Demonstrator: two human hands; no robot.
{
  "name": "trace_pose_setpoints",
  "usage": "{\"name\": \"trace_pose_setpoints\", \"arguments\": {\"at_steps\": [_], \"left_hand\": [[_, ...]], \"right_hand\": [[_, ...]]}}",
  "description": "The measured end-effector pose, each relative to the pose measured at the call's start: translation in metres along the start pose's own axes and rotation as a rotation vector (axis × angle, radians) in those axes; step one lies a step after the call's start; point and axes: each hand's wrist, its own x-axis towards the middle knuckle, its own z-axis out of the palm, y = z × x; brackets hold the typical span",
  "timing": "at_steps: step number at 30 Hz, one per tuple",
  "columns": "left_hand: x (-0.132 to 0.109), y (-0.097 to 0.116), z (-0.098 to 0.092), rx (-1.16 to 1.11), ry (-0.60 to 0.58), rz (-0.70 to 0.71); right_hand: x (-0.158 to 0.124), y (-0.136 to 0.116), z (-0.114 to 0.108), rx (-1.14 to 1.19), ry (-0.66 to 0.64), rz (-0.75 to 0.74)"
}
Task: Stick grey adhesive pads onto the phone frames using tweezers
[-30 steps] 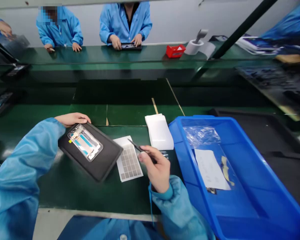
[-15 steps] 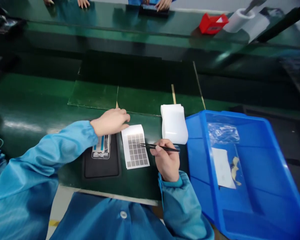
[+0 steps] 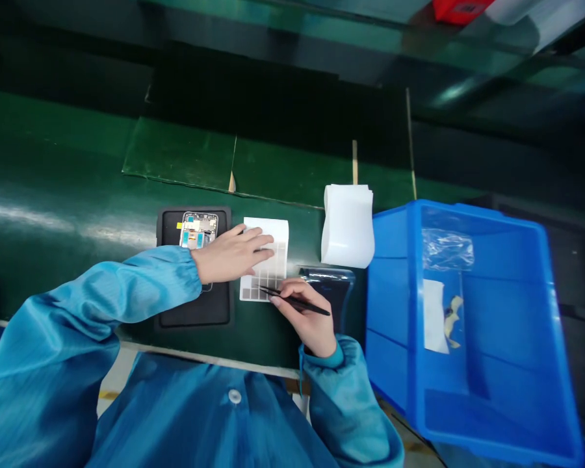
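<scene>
My left hand (image 3: pixel 236 252) lies with spread fingers across the upper part of a white sheet of grey square stickers (image 3: pixel 266 227). Black tweezers (image 3: pixel 302 304) are pinched in my right hand (image 3: pixel 314 325), their tips over the lowest rows of squares. I cannot tell whether the tips grip a sticker. Left of the sheet, an opened phone (image 3: pixel 199 224) with its inner parts showing rests in a black tray (image 3: pixel 195 315). My left hand and sleeve hide part of the phone.
A blue bin (image 3: pixel 511 312) on the right holds clear plastic film (image 3: pixel 447 250) and white paper (image 3: pixel 435 318). White folded sheets (image 3: pixel 348 224) lie beside it. A dark, shiny flat object (image 3: pixel 338 286) is behind my right hand. A red box (image 3: pixel 461 10) shows at the top.
My left hand has moved from beside the sticker sheet's top corner onto the sheet. The tweezers have shifted down to its lower rows. The camera view has tilted downward.
</scene>
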Motion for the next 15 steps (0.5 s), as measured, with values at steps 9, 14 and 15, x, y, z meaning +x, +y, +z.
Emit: {"name": "trace_pose_setpoints", "arguments": {"at_steps": [9, 14, 15], "left_hand": [[-0.004, 0.011, 0.003, 0.000, -0.081, -0.084], [-0.002, 0.009, 0.000, 0.009, -0.088, -0.069], [-0.002, 0.009, 0.000, 0.010, -0.087, -0.070]], "right_hand": [[-0.006, 0.006, 0.004, -0.040, -0.072, -0.035], [-0.007, 0.012, 0.007, -0.039, -0.064, -0.106], [-0.006, 0.012, 0.007, -0.048, -0.063, -0.139]]}}
